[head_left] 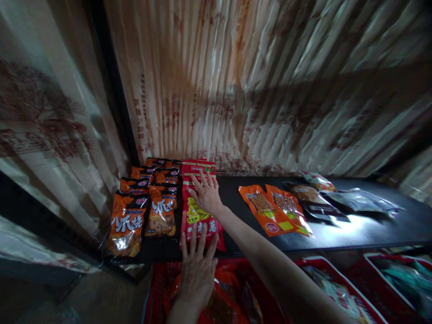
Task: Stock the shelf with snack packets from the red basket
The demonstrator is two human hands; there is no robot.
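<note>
A red snack bag (197, 209) with a yellow picture lies flat on the black shelf, and another red bag's edge shows behind its top. My right hand (208, 195) rests on the upper half of this bag, fingers spread. Lower down, the fingertips of my left hand (196, 270) lie on its near end, with the fingers stretched out. Just left of it, orange and black snack bags (162, 209) are set in two rows running back to the wall. Neither hand is closed around anything.
Two flat orange packets (270, 209), a dark pouch (313, 200) and silvery packets (361, 200) lie farther right on the black shelf (232, 234). Below its front edge are red bins (158, 288) of packets. A dark post (113, 85) and printed sheeting (189, 90) stand behind.
</note>
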